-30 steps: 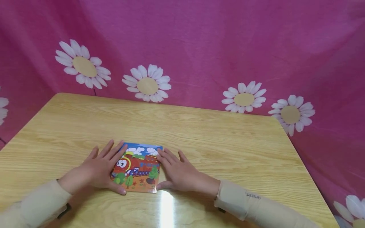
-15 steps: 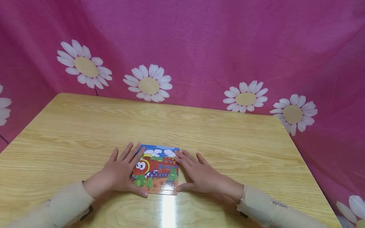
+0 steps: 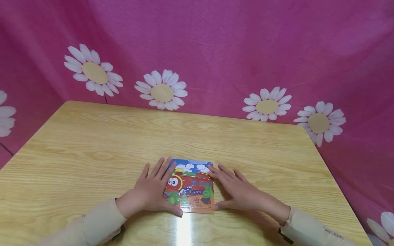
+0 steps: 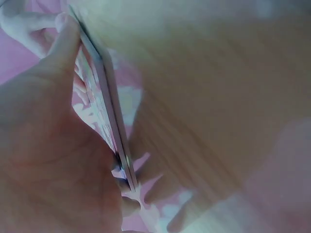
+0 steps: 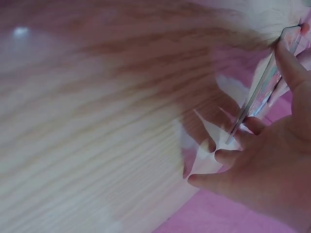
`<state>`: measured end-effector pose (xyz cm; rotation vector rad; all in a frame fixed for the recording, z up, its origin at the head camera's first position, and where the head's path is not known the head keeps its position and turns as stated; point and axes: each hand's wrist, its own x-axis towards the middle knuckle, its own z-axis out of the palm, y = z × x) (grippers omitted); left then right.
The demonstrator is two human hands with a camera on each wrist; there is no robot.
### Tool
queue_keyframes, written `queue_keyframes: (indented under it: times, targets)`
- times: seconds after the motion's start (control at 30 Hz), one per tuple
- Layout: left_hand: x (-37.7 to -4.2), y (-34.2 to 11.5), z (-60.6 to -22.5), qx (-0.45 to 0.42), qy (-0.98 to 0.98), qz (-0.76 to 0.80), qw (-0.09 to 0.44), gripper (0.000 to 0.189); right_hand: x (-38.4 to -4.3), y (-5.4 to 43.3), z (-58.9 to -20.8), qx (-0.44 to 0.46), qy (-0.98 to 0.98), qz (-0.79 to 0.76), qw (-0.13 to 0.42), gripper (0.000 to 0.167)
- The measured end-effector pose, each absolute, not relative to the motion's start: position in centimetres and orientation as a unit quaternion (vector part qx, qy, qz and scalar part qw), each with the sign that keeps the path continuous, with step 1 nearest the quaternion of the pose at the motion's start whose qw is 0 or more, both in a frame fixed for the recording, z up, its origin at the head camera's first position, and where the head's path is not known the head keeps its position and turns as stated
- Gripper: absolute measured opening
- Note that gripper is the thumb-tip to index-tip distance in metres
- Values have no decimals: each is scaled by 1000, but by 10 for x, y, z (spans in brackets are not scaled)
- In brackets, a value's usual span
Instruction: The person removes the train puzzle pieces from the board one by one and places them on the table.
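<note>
A square train jigsaw puzzle [image 3: 192, 189] lies flat on the wooden table, its picture a red engine with big eyes, clouds and trees. My left hand [image 3: 152, 193] rests along its left side, fingers spread and straight, fingertips over the upper left corner and thumb at the lower left edge. On the opposite side, my right hand [image 3: 241, 193] lays its index fingertip on the right edge, its thumb at the lower right corner. In the left wrist view the puzzle [image 4: 109, 92] shows edge-on beside the palm. The right wrist view has the puzzle [image 5: 260, 87] close to the fingertips.
The pale wooden table [image 3: 123, 133] stretches out around the hands. Behind it hangs a pink cloth [image 3: 212, 51] printed with white daisies. A bright light reflection [image 3: 184, 229] falls on the tabletop just in front of the puzzle.
Both hands have travelled to the right with the puzzle between them, which has slid across the table and slightly nearer to me. The fingers keep much the same spread.
</note>
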<state>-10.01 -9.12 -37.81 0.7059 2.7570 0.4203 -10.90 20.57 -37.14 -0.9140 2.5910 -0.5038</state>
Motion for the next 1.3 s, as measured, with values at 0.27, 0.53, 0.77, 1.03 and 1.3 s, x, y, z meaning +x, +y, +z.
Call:
queue_keyframes:
  times: [0.27, 0.53, 0.77, 1.03, 1.3]
  targets:
    - [-101, -64, -378, 252, 949, 122, 144, 134, -101, 231, -372, -304, 918, -193, 164, 94]
    - [-100, -53, -375, 261, 948, 105, 152, 130, -98, 246, -372, -307, 917, -200, 158, 93]
    - [-101, -58, -375, 268, 947, 96, 151, 128, -98, 246, -373, -313, 913, -209, 156, 93]
    - [-103, -59, -374, 278, 952, 70, 112, 120, -104, 246, -369, -314, 904, -247, 151, 89]
    - [-107, -55, -367, 388, 904, 130, 126, 104, -120, 238, -360, -247, 900, -346, 101, 45]
